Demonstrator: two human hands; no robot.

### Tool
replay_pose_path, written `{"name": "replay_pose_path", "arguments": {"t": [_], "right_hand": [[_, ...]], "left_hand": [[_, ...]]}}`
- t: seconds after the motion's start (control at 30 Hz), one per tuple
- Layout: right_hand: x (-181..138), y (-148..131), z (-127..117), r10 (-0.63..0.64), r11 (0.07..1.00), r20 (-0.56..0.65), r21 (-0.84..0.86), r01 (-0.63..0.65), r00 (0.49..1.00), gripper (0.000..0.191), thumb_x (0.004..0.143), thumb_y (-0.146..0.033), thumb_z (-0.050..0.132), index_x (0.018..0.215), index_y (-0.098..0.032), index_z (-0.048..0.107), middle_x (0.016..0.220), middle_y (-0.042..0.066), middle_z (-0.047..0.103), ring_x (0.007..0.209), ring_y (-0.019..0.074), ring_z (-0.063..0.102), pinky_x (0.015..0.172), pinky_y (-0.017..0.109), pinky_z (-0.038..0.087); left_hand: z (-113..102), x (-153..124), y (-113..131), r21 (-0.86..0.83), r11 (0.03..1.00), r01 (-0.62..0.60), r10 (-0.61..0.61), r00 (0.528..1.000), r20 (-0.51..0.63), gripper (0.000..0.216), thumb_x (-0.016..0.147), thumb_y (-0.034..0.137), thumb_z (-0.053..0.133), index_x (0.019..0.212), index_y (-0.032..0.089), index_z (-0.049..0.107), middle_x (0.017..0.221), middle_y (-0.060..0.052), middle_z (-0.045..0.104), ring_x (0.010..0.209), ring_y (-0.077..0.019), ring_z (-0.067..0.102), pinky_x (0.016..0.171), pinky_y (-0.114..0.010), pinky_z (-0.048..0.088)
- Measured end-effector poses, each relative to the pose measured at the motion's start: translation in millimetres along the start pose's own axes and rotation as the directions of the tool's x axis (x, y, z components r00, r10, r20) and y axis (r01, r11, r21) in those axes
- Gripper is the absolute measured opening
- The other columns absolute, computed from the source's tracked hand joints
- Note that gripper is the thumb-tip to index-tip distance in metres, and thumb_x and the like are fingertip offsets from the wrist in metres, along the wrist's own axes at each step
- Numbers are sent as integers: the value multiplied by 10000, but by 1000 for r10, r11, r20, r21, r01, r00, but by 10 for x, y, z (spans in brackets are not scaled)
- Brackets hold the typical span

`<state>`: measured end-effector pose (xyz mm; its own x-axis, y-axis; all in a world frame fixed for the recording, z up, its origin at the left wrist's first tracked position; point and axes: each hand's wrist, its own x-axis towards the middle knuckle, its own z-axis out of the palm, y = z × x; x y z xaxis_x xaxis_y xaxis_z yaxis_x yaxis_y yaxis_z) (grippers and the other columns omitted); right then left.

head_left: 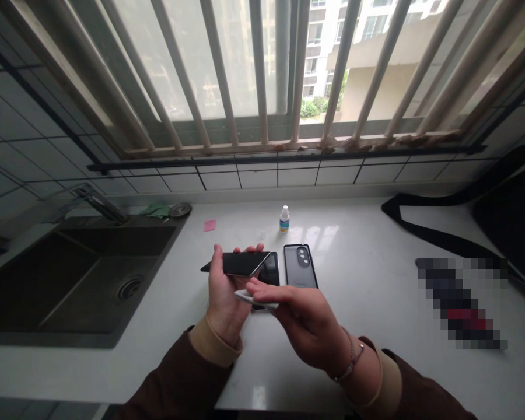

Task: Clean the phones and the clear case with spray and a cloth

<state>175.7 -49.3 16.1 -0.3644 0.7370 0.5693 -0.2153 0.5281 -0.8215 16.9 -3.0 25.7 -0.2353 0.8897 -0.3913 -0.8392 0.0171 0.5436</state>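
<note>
My left hand (226,306) is closed around a dark smartphone (240,263), its glossy black face tilted upward and the thumb along its near edge. Just to the right and lower, my right hand (312,318) pinches a thin, flat white piece (245,297), perhaps a folded cloth; the fingers cover most of it. Beneath both hands, a second dark-screened device (271,271) lies on the counter, partly hidden. Beside it rests a dark phone case (295,271) with a camera cutout. A small white-capped bottle (284,221) with a blue and yellow label stands upright behind.
On the left is a dark sink (91,280) with a faucet (98,204). A pink note (209,225) lies on the white counter (363,245). At the right are a black bag with a strap (433,233) and a blurred-out dark item (459,306). A barred window stands behind.
</note>
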Motion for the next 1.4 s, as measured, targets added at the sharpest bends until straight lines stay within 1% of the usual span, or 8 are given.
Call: {"name": "replay_pose_path", "arguments": {"t": [0.07, 0.17, 0.3, 0.47, 0.8, 1.03, 1.23, 1.4], "right_hand": [[22, 39, -32, 129, 987, -182, 118, -108, 975, 287, 1101, -252, 542, 1309, -302, 733, 1350, 51, 771, 1263, 243, 736, 1121, 455, 599], [93, 165, -155, 311, 938, -461, 291, -190, 831, 271, 1088, -403, 569, 1259, -282, 741, 1288, 70, 790, 1164, 253, 768, 1034, 453, 632], [165, 305, -356, 464, 886, -585, 298, -356, 666, 394, 1015, -490, 650, 1282, -212, 729, 1163, 102, 811, 1009, 267, 777, 917, 452, 645], [161, 225, -395, 395, 870, -540, -41, -491, 744, 390, 1042, -498, 585, 1247, -220, 766, 1139, 92, 811, 1044, 273, 757, 988, 477, 605], [78, 106, -268, 65, 889, -314, -413, -198, 947, 328, 1098, -237, 498, 1350, -293, 702, 1323, 53, 764, 1180, 222, 757, 955, 370, 671], [88, 66, -283, -166, 868, -182, -494, 56, 969, 450, 1053, -53, 497, 1408, -285, 645, 1399, 49, 731, 1342, 220, 678, 1169, 447, 563], [116, 72, -293, -237, 832, -111, -536, 142, 965, 408, 1021, -13, 519, 1324, -242, 667, 1406, 99, 704, 1377, 243, 642, 1172, 479, 557], [129, 86, -295, -222, 801, -87, -584, 131, 971, 411, 1030, -3, 500, 1335, -225, 663, 1451, 117, 680, 1416, 235, 613, 1203, 469, 536]], "left_hand": [[9, -2, 8, -12, 999, 38, -37, 998, 51, 432, 1006, 565, 609, 868, 161, 671, 870, -129, 756, 972, -320, 791, 895, -430, 628], [22, -48, 15, 61, 981, 183, -190, 970, 152, 519, 1013, 632, 548, 887, 146, 680, 821, -132, 728, 815, -299, 771, 821, -453, 634], [-1, -192, 10, 332, 893, 305, -422, 825, 376, 638, 983, 738, 506, 1076, 141, 708, 828, -125, 704, 680, -281, 725, 688, -435, 612], [-121, -280, -18, 626, 740, 246, -601, 659, 452, 584, 989, 702, 546, 1258, 202, 680, 886, -107, 706, 690, -239, 729, 700, -365, 592], [-208, -139, -19, 875, 477, -81, -679, 598, 426, 780, 992, 823, 334, 875, 132, 678, 746, -128, 701, 694, -227, 713, 699, -333, 580], [-161, -196, 7, 875, 417, -247, -676, 560, 480, 891, 912, 930, 282, 828, 138, 681, 712, -129, 695, 639, -227, 690, 607, -311, 549], [-177, -209, 9, 913, 372, -164, -648, 658, 383, 969, 931, 909, 105, 784, 147, 686, 652, -104, 665, 577, -188, 646, 573, -285, 523], [-131, -232, -30, 885, 464, 17, -595, 747, 297, 548, 999, 693, 510, 808, 188, 604, 646, -8, 598, 486, -157, 603, 446, -254, 457]]}}
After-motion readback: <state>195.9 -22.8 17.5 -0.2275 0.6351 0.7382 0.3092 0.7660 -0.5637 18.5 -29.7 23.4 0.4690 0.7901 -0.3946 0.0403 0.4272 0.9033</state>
